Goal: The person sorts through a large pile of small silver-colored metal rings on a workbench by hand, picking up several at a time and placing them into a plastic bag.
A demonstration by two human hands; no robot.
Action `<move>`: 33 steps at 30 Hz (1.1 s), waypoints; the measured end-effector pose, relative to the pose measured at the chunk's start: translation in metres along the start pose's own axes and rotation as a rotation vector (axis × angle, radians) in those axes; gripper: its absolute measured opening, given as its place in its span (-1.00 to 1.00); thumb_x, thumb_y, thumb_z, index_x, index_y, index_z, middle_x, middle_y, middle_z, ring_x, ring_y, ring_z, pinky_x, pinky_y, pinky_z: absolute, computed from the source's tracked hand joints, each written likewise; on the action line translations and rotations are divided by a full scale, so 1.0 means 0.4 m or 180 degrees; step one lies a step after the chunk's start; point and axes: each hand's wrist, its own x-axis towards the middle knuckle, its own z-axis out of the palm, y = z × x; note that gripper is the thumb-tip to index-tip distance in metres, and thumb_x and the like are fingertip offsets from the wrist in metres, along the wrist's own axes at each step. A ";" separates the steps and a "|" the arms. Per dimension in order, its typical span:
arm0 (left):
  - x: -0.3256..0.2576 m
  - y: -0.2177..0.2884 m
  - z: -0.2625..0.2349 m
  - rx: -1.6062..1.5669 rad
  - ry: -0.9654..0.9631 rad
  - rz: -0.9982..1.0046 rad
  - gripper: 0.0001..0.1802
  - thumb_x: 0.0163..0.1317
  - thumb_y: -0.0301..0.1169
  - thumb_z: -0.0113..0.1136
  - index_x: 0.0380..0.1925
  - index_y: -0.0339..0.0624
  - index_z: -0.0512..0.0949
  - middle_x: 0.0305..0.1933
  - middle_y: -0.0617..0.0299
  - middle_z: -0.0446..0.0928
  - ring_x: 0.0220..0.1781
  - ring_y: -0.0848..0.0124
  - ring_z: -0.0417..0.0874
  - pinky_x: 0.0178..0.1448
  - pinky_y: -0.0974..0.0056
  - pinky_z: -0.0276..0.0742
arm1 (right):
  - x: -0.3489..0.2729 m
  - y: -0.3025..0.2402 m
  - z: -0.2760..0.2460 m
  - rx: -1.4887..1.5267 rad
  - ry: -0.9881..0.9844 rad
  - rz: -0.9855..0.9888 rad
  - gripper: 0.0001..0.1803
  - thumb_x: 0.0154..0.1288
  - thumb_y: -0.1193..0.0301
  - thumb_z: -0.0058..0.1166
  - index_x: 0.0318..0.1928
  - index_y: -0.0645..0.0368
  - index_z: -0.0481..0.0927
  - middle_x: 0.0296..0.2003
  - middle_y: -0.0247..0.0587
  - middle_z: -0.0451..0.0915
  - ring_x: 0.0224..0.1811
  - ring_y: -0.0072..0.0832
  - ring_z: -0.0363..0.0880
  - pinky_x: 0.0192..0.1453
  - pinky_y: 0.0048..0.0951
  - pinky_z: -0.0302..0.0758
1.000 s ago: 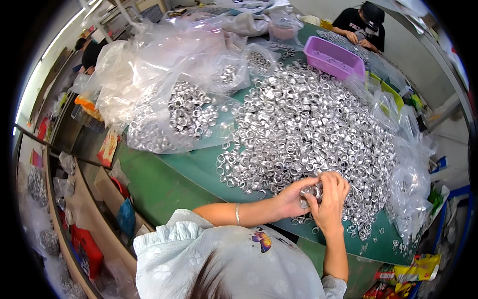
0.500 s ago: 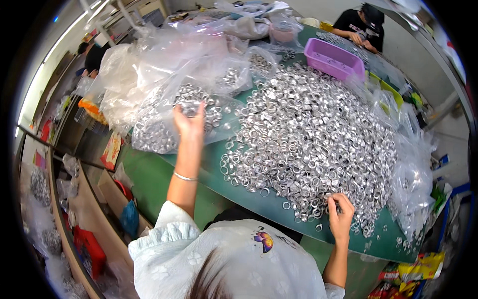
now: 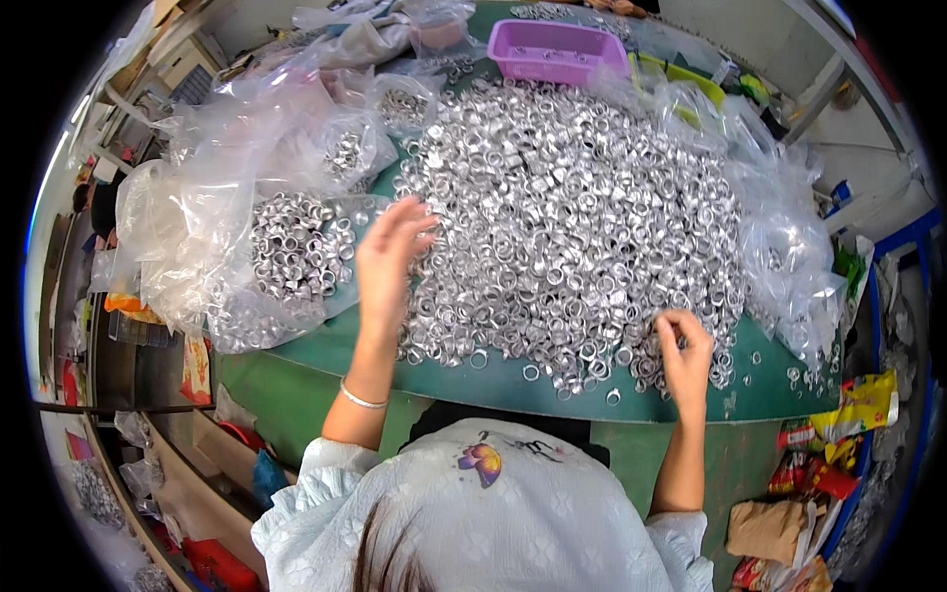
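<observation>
A broad heap of silver metal rings (image 3: 572, 217) covers much of the green table (image 3: 444, 380). My left hand (image 3: 393, 247) is over the heap's left edge, its fingers stretched out and slightly apart, with nothing visible in them. Left of it, a clear plastic bag (image 3: 187, 247) lies with a smaller pile of rings (image 3: 296, 242) at its mouth. My right hand (image 3: 688, 350) is at the near right part of the heap, thumb and forefinger pinched together. Whatever those fingertips hold, if anything, is too small to make out among the rings.
Behind the heap stands a purple plastic basket (image 3: 557, 54) with a few rings inside, beside a lime-green tray (image 3: 681, 84). Crumpled clear bags (image 3: 789, 247) line the right side. Shelving with bagged goods (image 3: 148, 464) is at the left; colourful packets (image 3: 814, 474) sit at the lower right.
My left hand has moved right, from the pile by the bag to the heap's left edge. My right hand stays pinched at the heap's near right. The whole view has turned and shifted.
</observation>
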 end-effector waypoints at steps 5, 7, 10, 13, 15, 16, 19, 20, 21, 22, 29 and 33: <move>-0.100 -0.069 0.136 0.1431 -0.1634 0.0787 -0.70 0.14 -0.61 0.06 -0.08 -0.30 0.50 -0.08 0.12 0.52 -0.07 0.36 0.57 -0.01 0.36 0.48 | -0.015 -0.019 0.003 -0.0208 -0.0184 0.0193 -0.92 0.12 0.59 0.06 -0.35 0.36 0.53 -0.47 -0.16 0.49 -0.45 -0.44 0.44 -0.33 -0.50 0.36; -0.142 -0.080 0.166 0.1776 -0.1811 0.1041 -0.68 0.06 -0.66 0.12 -0.12 -0.26 0.52 -0.11 0.09 0.52 -0.11 0.29 0.58 -0.03 0.33 0.47 | -0.034 0.000 0.000 -0.0248 -0.0085 0.0110 -0.91 0.08 0.61 0.09 -0.35 0.33 0.54 -0.44 -0.15 0.50 -0.39 -0.35 0.45 -0.26 -0.44 0.38; -0.195 -0.115 0.170 0.1922 -0.2153 0.1218 -0.66 0.06 -0.62 0.14 -0.10 -0.24 0.50 -0.11 0.06 0.49 -0.10 0.14 0.55 -0.01 0.23 0.46 | -0.077 0.039 -0.002 -0.0697 0.0237 -0.0091 -0.90 0.06 0.59 0.12 -0.35 0.31 0.55 -0.42 -0.15 0.51 -0.31 -0.29 0.46 -0.17 -0.37 0.38; -0.220 -0.151 0.182 0.2168 -0.2441 0.1286 -0.66 0.06 -0.59 0.16 -0.10 -0.23 0.49 -0.08 0.07 0.47 -0.06 0.13 0.51 0.01 0.22 0.45 | -0.098 0.039 0.018 -0.1069 0.0366 -0.0214 -0.76 -0.04 0.54 0.22 -0.28 0.26 0.55 -0.28 -0.13 0.47 -0.18 -0.23 0.41 -0.07 -0.32 0.33; -0.230 -0.161 0.201 0.2087 -0.2543 0.1425 -0.67 0.05 -0.58 0.17 -0.11 -0.22 0.50 -0.07 0.08 0.46 -0.05 0.14 0.49 0.01 0.20 0.43 | -0.092 0.023 0.040 -0.1426 0.0404 -0.0379 -0.65 -0.10 0.49 0.27 -0.22 0.19 0.52 -0.19 -0.17 0.43 -0.10 -0.23 0.36 -0.03 -0.28 0.27; -0.234 -0.164 0.216 0.2039 -0.2611 0.1499 -0.67 0.05 -0.58 0.18 -0.12 -0.22 0.50 -0.07 0.09 0.45 -0.04 0.14 0.48 0.02 0.19 0.43 | -0.086 0.015 0.052 -0.1671 0.0450 -0.0462 -0.61 -0.10 0.45 0.28 -0.18 0.16 0.50 -0.13 -0.15 0.40 -0.05 -0.19 0.34 0.01 -0.22 0.23; -0.228 -0.151 0.276 0.2171 -0.2548 0.1777 -0.64 0.01 -0.60 0.18 -0.12 -0.22 0.50 -0.08 0.10 0.44 -0.02 0.14 0.45 0.04 0.17 0.38 | -0.076 0.037 0.095 -0.1961 0.0519 -0.0374 -0.60 -0.07 0.42 0.27 -0.15 0.14 0.48 -0.08 -0.12 0.36 0.02 -0.14 0.29 0.04 -0.12 0.16; -0.222 -0.148 0.297 0.2191 -0.2547 0.1830 -0.64 0.00 -0.60 0.18 -0.12 -0.23 0.50 -0.08 0.11 0.44 -0.02 0.14 0.45 0.04 0.16 0.37 | -0.081 0.049 0.105 -0.1914 0.0565 -0.0340 -0.61 -0.05 0.40 0.25 -0.15 0.13 0.48 -0.09 -0.13 0.37 0.02 -0.15 0.29 0.04 -0.13 0.14; -0.216 -0.155 0.314 0.2285 -0.2530 0.1927 -0.65 0.02 -0.60 0.15 -0.12 -0.22 0.49 -0.01 0.10 0.43 0.02 0.13 0.44 0.06 0.14 0.34 | -0.088 0.056 0.114 -0.1952 0.0665 -0.0364 -0.62 -0.04 0.39 0.24 -0.16 0.13 0.48 -0.10 -0.15 0.37 0.03 -0.16 0.29 0.04 -0.14 0.13; -0.211 -0.159 0.331 0.2339 -0.2563 0.2076 -0.65 0.02 -0.61 0.14 -0.11 -0.22 0.49 0.02 0.10 0.43 0.04 0.12 0.43 0.07 0.13 0.33 | -0.094 0.060 0.122 -0.1993 0.0765 -0.0388 -0.63 -0.03 0.39 0.23 -0.16 0.12 0.48 -0.10 -0.17 0.38 0.03 -0.17 0.29 0.04 -0.15 0.12; -0.162 -0.214 0.398 0.2418 -0.3003 0.2810 -0.64 -0.03 -0.61 0.12 -0.14 -0.27 0.48 0.08 0.09 0.43 0.13 0.19 0.42 0.09 0.15 0.29 | -0.111 0.092 0.140 -0.1705 0.1069 -0.0731 -0.67 -0.03 0.45 0.19 -0.18 0.15 0.49 -0.15 -0.27 0.46 -0.01 -0.29 0.35 0.06 -0.14 0.08; -0.166 -0.208 0.387 0.2462 -0.2971 0.2851 -0.69 -0.01 -0.62 0.13 -0.18 -0.25 0.50 -0.04 0.13 0.48 0.09 0.20 0.45 0.11 0.14 0.28 | -0.126 0.087 0.149 -0.1735 0.1004 -0.0562 -0.67 0.00 0.45 0.18 -0.15 0.14 0.49 -0.18 -0.31 0.46 -0.03 -0.31 0.35 0.11 -0.10 0.06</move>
